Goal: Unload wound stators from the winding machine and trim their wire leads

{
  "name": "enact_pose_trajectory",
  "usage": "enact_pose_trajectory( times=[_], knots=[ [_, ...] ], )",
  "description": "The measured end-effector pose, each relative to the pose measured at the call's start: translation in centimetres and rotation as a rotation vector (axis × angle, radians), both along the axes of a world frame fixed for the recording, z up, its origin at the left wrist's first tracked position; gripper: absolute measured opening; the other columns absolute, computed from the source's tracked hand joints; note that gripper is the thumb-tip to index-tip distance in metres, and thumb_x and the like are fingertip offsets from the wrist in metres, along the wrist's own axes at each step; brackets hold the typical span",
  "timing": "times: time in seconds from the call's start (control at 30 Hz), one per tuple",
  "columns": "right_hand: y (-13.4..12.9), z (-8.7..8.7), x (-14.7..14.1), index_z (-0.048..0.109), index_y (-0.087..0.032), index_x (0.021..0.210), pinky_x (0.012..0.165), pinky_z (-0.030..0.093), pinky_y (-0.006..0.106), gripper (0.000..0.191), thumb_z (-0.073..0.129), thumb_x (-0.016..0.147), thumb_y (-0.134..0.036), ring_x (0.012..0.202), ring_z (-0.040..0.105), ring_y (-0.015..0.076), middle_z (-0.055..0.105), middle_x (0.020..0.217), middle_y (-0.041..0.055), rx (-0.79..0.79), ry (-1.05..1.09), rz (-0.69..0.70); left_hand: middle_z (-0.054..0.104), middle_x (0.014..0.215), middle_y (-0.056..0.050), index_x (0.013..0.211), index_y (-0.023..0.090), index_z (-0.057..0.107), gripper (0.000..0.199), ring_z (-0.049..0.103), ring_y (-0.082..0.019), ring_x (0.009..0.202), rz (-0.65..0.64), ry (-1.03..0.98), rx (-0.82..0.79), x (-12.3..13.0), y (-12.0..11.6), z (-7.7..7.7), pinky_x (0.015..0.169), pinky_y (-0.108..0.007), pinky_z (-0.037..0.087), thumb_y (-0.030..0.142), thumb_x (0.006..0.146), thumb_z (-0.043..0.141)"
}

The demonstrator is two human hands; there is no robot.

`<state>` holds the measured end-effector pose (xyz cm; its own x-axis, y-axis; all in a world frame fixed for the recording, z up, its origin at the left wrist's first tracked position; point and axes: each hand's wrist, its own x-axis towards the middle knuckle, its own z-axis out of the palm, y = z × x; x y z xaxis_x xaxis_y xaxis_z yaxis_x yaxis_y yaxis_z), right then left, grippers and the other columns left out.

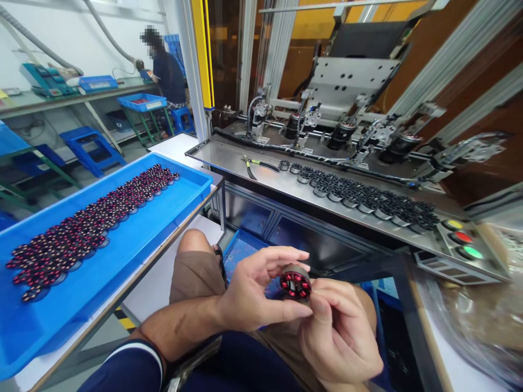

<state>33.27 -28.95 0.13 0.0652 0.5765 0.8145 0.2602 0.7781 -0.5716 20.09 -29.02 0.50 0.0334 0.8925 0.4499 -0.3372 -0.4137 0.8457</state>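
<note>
Between my two hands, above my lap, is a round motor part with red coils, its open face turned up toward me. My left hand wraps round it from the left, fingers above and thumb below. The fingertips of my right hand are pinched together at the part's right edge; whatever they hold there is too small to make out. Many similar red-coiled parts lie in rows in a blue tray on the left. Dark ring-shaped parts stand grouped on the metal ledge ahead.
Green-handled pliers lie on the metal ledge. Behind it is a machine with several fixtures. A button panel and clear plastic bags are at the right. Another person works at a far bench.
</note>
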Motion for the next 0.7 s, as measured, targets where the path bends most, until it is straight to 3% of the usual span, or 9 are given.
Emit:
enact_pose_trajectory(
  times=[0.07, 0.13, 0.2, 0.27, 0.47, 0.57, 0.7],
  knots=[
    [0.4, 0.4, 0.4, 0.065, -0.019, 0.093, 0.06, 0.05, 0.026, 0.019, 0.057, 0.091, -0.001, 0.068, 0.062, 0.0144, 0.065, 0.08, 0.0018, 0.017, -0.04, 0.036, 0.07, 0.109, -0.009, 0.12, 0.017, 0.057, 0.065, 0.071, -0.016, 0.093, -0.183, 0.004, -0.211, -0.8, 0.0, 0.1, 0.083, -0.025, 0.056, 0.025, 0.065, 0.093],
    [0.7, 1.1, 0.9, 0.063, -0.019, 0.092, 0.059, 0.05, 0.026, 0.02, 0.056, 0.09, 0.0, 0.067, 0.062, 0.0139, 0.064, 0.079, 0.0015, 0.024, -0.097, 0.054, 0.069, 0.092, -0.003, 0.115, 0.018, 0.055, 0.061, 0.068, -0.011, 0.079, -0.386, 0.001, -0.339, -1.5, 0.3, 0.2, 0.072, -0.021, 0.053, 0.033, 0.069, 0.091],
    [0.9, 1.7, 1.4, 0.062, -0.019, 0.089, 0.056, 0.05, 0.025, 0.019, 0.055, 0.091, -0.001, 0.065, 0.062, 0.0138, 0.063, 0.077, 0.0011, 0.028, -0.158, 0.061, 0.067, 0.08, 0.0, 0.11, 0.017, 0.052, 0.051, 0.066, -0.01, 0.068, -0.565, -0.033, -0.373, -1.9, 0.6, 0.0, 0.063, -0.019, 0.051, 0.043, 0.078, 0.083],
    [0.9, 2.3, 1.6, 0.06, -0.02, 0.088, 0.054, 0.05, 0.025, 0.017, 0.055, 0.092, -0.004, 0.062, 0.062, 0.0134, 0.063, 0.074, 0.0007, 0.022, -0.214, 0.07, 0.068, 0.077, -0.001, 0.11, 0.017, 0.05, 0.047, 0.068, -0.011, 0.065, -0.648, -0.082, -0.356, -2.0, 1.0, -0.4, 0.059, -0.019, 0.051, 0.048, 0.084, 0.075],
    [0.7, 2.5, 1.8, 0.062, -0.02, 0.086, 0.053, 0.05, 0.025, 0.017, 0.057, 0.091, -0.005, 0.061, 0.062, 0.0143, 0.064, 0.072, 0.0012, -0.018, -0.236, 0.02, 0.067, 0.093, -0.004, 0.12, 0.021, 0.051, 0.048, 0.072, -0.014, 0.072, -0.641, -0.196, -0.267, -1.6, 1.3, -1.1, 0.061, -0.02, 0.055, 0.047, 0.087, 0.073],
    [0.7, 2.4, 1.9, 0.062, -0.02, 0.084, 0.053, 0.049, 0.026, 0.018, 0.057, 0.091, -0.004, 0.061, 0.062, 0.0147, 0.064, 0.072, 0.0016, -0.046, -0.208, 0.02, 0.063, 0.105, -0.006, 0.115, 0.021, 0.057, 0.041, 0.072, -0.014, 0.079, -0.602, -0.201, -0.204, -1.9, 1.2, -0.6, 0.062, -0.02, 0.056, 0.045, 0.086, 0.074],
    [0.8, 2.4, 1.7, 0.062, -0.02, 0.081, 0.054, 0.048, 0.025, 0.02, 0.058, 0.093, -0.005, 0.06, 0.06, 0.014, 0.062, 0.069, 0.0005, -0.118, -0.158, 0.069, 0.061, 0.12, -0.009, 0.103, 0.019, 0.06, 0.029, 0.068, -0.013, 0.094, -0.486, -0.21, -0.125, -2.2, 1.1, 0.2, 0.077, -0.024, 0.057, 0.034, 0.085, 0.077]
  ],
)
